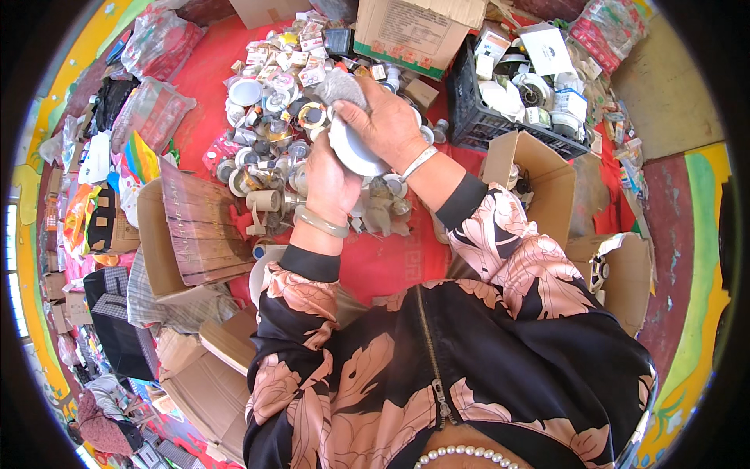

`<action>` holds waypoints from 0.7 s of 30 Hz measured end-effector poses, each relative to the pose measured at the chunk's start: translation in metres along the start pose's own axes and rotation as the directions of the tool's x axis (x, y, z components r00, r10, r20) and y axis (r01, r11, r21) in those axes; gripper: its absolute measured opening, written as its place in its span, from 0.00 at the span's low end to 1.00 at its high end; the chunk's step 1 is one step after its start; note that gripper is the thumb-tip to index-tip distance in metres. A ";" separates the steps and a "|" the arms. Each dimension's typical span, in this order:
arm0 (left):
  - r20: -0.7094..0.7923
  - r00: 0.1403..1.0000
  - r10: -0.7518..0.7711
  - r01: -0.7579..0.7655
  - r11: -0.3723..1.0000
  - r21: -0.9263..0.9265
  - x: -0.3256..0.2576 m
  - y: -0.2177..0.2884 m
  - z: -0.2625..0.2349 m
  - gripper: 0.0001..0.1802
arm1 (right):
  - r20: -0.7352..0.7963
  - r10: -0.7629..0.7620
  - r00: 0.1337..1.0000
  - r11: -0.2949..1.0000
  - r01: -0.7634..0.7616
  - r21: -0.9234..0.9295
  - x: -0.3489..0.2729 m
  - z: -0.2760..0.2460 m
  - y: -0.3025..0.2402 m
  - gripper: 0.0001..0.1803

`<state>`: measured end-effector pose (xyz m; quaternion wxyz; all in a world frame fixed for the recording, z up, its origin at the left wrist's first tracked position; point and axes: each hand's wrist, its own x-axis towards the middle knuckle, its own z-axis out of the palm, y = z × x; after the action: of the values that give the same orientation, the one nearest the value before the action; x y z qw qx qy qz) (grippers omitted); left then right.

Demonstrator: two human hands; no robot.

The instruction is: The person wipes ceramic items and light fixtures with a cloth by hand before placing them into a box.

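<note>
My left hand (333, 178) grips a white round disc-shaped lamp fitting (353, 148) from its left side. A grey cloth (342, 87) is bunched under the fingers of my right hand (385, 117), which closes over it and rests against the disc's upper edge. Both hands are raised over a heap of lamp parts (275, 129) on the red floor covering. Round white fittings, small boxes and bulb-like pieces make up the heap. The disc's underside and several fingertips are hidden.
Beyond the heap stands a cardboard box (414, 35). A black plastic crate (478, 129) full of fittings sits at the far right. An open carton (558, 184) is beside my right arm, another carton (160, 234) to my left. Plastic bags (152, 113) lie far left.
</note>
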<state>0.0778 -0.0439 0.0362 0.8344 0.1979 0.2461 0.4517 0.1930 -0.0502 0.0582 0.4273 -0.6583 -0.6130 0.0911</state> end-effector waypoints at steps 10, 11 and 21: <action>0.279 0.960 -0.024 -0.017 0.990 0.143 -0.014 0.004 0.014 0.26 | -0.207 0.230 0.951 0.973 -0.220 0.072 0.021 -0.012 0.026 0.29; 0.247 0.969 -0.002 -0.045 0.982 0.185 -0.012 0.003 0.013 0.26 | -0.230 0.234 0.945 0.972 -0.229 0.047 0.021 -0.014 0.022 0.29; 0.102 0.990 0.096 -0.085 0.990 -0.111 0.002 0.014 -0.007 0.20 | 0.086 0.601 0.795 0.218 -0.266 0.939 0.034 -0.045 0.050 0.29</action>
<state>0.0657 -0.0345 0.0377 0.8344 0.1879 0.1674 0.4903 0.2664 -0.0345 0.0664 0.7604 -0.4531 -0.1683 0.4338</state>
